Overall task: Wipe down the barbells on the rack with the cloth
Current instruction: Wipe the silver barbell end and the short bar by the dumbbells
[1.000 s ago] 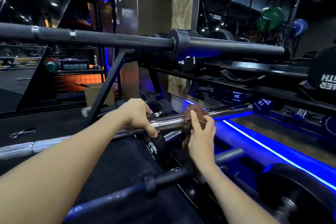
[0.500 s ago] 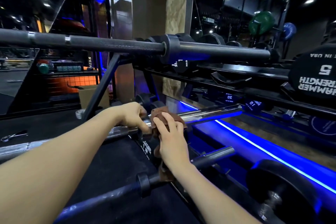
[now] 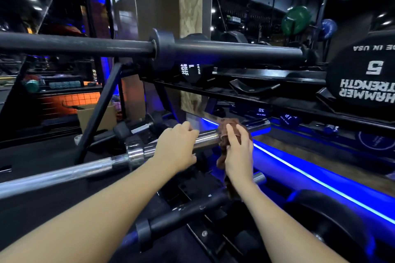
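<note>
A chrome barbell (image 3: 70, 172) lies across the middle tier of the rack, its shiny sleeve reaching right to about mid-frame. My left hand (image 3: 177, 148) grips that sleeve just right of the collar. My right hand (image 3: 238, 149) holds a brown cloth (image 3: 228, 126) wrapped over the sleeve further right, near its end; a tail of cloth hangs below my wrist. A black barbell (image 3: 230, 52) rests on the top tier, above both hands. Another dark barbell (image 3: 192, 209) lies on the lowest tier, under my forearms.
A black dumbbell shelf (image 3: 267, 96) runs behind the rack, with a "5" Hammer Strength dumbbell (image 3: 363, 77) at the right. A blue light strip (image 3: 320, 181) glows along the floor. A black weight plate (image 3: 333, 222) sits low right. A cardboard box (image 3: 96, 116) stands back left.
My right hand has slid the cloth rightward along the chrome sleeve, away from the collar, after having moved left toward it. My left hand now grips the sleeve to the right of the collar.
</note>
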`<action>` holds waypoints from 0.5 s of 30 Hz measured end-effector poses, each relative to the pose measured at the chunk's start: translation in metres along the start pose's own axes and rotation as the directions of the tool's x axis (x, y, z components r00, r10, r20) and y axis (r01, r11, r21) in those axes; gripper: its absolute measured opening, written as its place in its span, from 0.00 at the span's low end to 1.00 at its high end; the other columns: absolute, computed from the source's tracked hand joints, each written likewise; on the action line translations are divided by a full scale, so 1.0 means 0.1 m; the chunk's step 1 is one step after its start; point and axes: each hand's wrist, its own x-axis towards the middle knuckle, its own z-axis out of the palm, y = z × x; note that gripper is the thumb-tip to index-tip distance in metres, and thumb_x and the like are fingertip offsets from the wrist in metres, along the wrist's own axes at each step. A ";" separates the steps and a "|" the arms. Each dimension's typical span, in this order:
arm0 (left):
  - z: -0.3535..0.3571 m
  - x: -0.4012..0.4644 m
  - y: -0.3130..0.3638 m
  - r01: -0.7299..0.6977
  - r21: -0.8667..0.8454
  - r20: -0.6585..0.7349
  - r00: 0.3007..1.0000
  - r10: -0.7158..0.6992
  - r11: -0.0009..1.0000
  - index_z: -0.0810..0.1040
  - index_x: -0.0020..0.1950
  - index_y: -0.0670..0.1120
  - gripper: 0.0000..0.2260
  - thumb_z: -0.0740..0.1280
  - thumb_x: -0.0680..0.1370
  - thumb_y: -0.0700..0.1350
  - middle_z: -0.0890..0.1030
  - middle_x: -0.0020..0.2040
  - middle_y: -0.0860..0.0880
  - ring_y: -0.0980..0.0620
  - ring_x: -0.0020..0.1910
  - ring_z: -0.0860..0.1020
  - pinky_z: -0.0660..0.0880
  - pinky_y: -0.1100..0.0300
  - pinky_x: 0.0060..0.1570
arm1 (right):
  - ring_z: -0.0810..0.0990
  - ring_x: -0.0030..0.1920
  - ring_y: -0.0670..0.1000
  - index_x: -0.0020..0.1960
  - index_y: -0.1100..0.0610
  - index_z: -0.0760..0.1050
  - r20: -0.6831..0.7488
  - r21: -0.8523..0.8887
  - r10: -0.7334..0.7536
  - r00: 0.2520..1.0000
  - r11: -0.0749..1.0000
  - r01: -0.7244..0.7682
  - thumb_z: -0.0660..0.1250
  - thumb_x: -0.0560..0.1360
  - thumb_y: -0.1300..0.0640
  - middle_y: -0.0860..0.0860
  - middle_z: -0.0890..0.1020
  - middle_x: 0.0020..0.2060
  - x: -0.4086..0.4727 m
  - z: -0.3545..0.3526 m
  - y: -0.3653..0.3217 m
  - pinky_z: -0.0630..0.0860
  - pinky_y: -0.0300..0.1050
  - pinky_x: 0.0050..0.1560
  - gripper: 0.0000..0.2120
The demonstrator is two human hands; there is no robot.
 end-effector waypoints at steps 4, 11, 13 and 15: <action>0.15 0.13 0.16 0.012 0.081 -0.064 0.998 -0.007 0.997 0.69 0.64 0.49 0.22 0.69 0.72 0.52 0.71 0.61 0.50 0.49 0.57 0.73 0.68 0.57 0.51 | 0.53 0.71 0.48 0.76 0.48 0.59 -0.035 0.045 0.048 0.998 0.998 -0.046 0.58 0.76 0.70 0.47 0.53 0.76 0.17 -0.02 0.27 0.66 0.43 0.62 0.33; 0.27 0.22 0.25 0.043 0.091 -0.157 0.987 -0.028 0.995 0.73 0.60 0.48 0.19 0.71 0.71 0.50 0.74 0.55 0.49 0.47 0.54 0.75 0.69 0.56 0.49 | 0.71 0.45 0.28 0.72 0.61 0.65 -0.167 0.255 0.139 0.976 0.962 -0.093 0.55 0.79 0.70 0.49 0.66 0.64 0.44 -0.20 0.60 0.63 0.20 0.42 0.21; 0.28 0.23 0.25 0.044 0.076 -0.153 0.988 -0.032 0.996 0.74 0.59 0.48 0.20 0.72 0.70 0.50 0.75 0.54 0.49 0.47 0.53 0.75 0.69 0.56 0.47 | 0.73 0.51 0.47 0.73 0.56 0.64 -0.132 0.234 0.250 0.959 0.948 -0.215 0.57 0.79 0.68 0.54 0.65 0.65 0.52 -0.26 0.67 0.63 0.31 0.47 0.23; 0.28 0.24 0.25 0.043 0.084 -0.149 0.988 -0.030 0.996 0.75 0.57 0.48 0.19 0.73 0.68 0.50 0.76 0.53 0.49 0.47 0.52 0.76 0.70 0.56 0.45 | 0.73 0.51 0.54 0.71 0.53 0.66 -0.122 0.242 0.322 0.939 0.927 -0.287 0.60 0.78 0.67 0.56 0.65 0.62 0.57 -0.28 0.70 0.63 0.37 0.49 0.24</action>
